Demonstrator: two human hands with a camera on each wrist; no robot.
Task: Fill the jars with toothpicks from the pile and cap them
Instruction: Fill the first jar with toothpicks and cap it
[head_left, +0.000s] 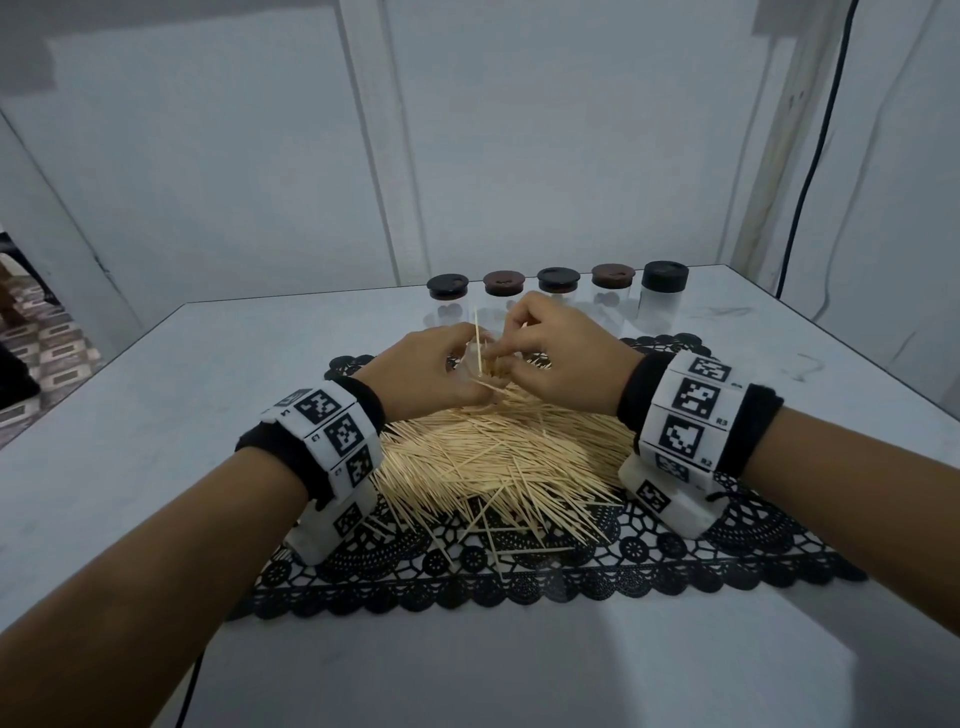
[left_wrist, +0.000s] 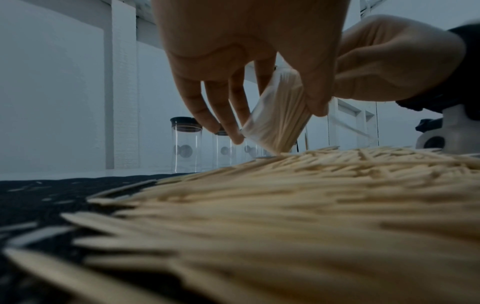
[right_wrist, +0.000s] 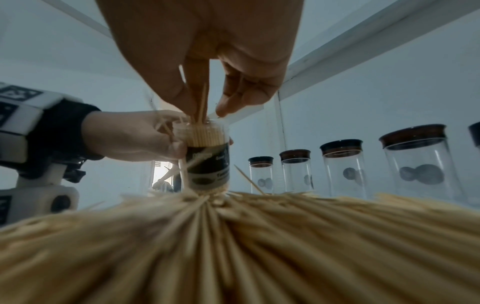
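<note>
Toothpicks (head_left: 498, 457) lay heaped nearest us on the black lace mat (head_left: 675, 561), light, stiff, prone to scatter. At twelve o'clock our left hand (head_left: 421, 374) gripped a small jar (right_wrist: 205, 156), nearly full; our right hand (head_left: 561, 353) pinched picks at its mouth. Beyond stood five capped jars (head_left: 556, 296), glass by the look of them, best grasped round their walls.

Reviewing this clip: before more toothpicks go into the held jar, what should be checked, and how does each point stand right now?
1. Left hand holds the small jar: ok.
2. Jar mouth uncapped: ok.
3. Right hand pinches toothpicks over the mouth: ok.
4. Room left in the jar: not ok, packed near the rim.
5. Cap for this jar within reach: cannot tell.
6. Pile still on the mat: ok.
</note>
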